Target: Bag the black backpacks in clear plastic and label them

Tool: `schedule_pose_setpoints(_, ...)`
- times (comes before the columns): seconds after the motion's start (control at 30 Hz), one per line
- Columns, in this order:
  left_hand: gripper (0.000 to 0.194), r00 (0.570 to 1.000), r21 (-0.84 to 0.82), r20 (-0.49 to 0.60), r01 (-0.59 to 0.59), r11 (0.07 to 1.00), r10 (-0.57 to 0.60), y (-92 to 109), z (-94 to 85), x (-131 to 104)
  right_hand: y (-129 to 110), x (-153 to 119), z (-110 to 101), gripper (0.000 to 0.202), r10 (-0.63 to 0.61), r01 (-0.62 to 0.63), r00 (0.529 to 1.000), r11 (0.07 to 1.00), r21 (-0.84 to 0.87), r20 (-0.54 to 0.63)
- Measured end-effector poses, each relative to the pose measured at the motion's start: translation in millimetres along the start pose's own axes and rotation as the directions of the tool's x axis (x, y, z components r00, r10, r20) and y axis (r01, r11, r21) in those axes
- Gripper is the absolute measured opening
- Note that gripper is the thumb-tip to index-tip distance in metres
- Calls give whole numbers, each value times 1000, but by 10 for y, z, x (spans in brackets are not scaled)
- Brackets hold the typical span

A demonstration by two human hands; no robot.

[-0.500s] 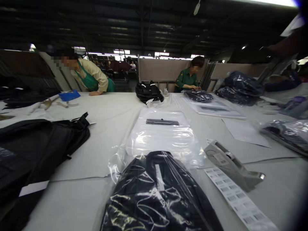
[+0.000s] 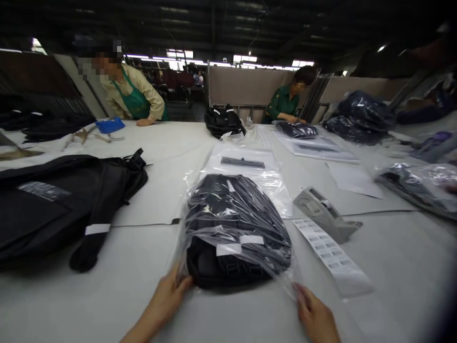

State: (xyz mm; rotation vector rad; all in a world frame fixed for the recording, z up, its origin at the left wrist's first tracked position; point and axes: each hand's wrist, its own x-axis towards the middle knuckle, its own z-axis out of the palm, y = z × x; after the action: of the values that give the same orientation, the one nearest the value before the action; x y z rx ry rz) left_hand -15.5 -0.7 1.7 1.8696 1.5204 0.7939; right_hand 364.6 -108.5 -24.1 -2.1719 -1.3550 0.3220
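A black backpack point(image 2: 210, 271) lies on the table inside a clear plastic bag point(image 2: 246, 209), its lower end toward me at the bag's near opening. My left hand point(image 2: 169, 293) is closed on the bag's edge at the backpack's lower left corner, the thumb by the black fabric. My right hand point(image 2: 312, 309) pinches the bag's near right edge, drawn out a little from the backpack. White tags show through the film. Just beyond lies a stack of flat clear plastic bags point(image 2: 246, 155), partly covered by the bagged backpack.
To the left lie black backpacks point(image 2: 60, 205). A grey tape dispenser point(image 2: 323, 214) and a sheet of barcode labels point(image 2: 332, 257) sit to the right, near a bagged item point(image 2: 417, 188). Across the table are two co-workers, one in a green apron point(image 2: 135, 102), and another black backpack point(image 2: 223, 121).
Both my hands have come into view at the bag's near end. The bagged backpack now shows its whole length and lies farther up in view; the camera has tilted down.
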Motion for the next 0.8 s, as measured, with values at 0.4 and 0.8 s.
schedule_pose_setpoints(0.4, 38, 823, 174, -568, 108, 979, 11, 258, -426, -889, 319, -414, -526, 39, -103, 98, 982, 995, -35, -156)
schedule_pose_setpoints(0.8, 35, 961, -239, -264, -141, 961, 76, 958, -341, -448, -32, -342, -637, 34, -530, 501, 836, 843, -197, -139)
